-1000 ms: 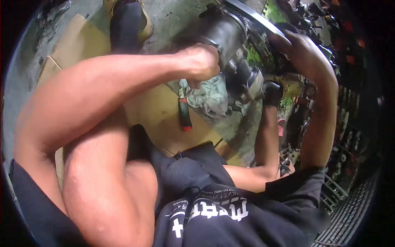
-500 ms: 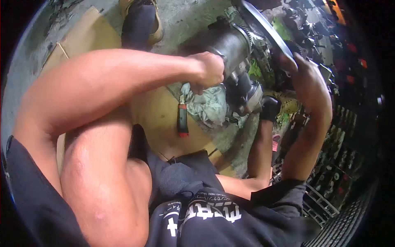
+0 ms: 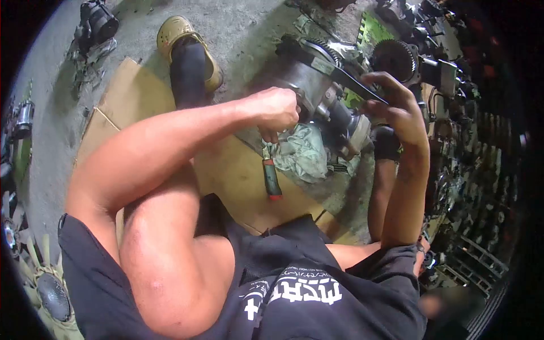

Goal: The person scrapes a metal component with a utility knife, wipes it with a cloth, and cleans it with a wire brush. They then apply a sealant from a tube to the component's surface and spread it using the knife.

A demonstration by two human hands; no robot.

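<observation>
My left hand is closed against the near end of a dark cylindrical machine part with a toothed ring at its far side. Whatever its curled fingers grip is hidden. A long, flat, dark bar-like tool slants across the right side of that part. My right hand has its thumb and fingers loosely around the bar's near end. Below my left hand, a crumpled pale rag lies against the part. A dark-and-red handled tool rests on cardboard beside it.
Flattened cardboard covers floor between my legs. A toothed gear and many metal parts crowd the right side. My sandal is at upper left. Another motor-like part lies at the far left, a fan at lower left.
The bar has swung lower and looks shorter, and my right hand has moved left with it, its fingers looser. My left hand stays at the machine part. The view has shifted.
</observation>
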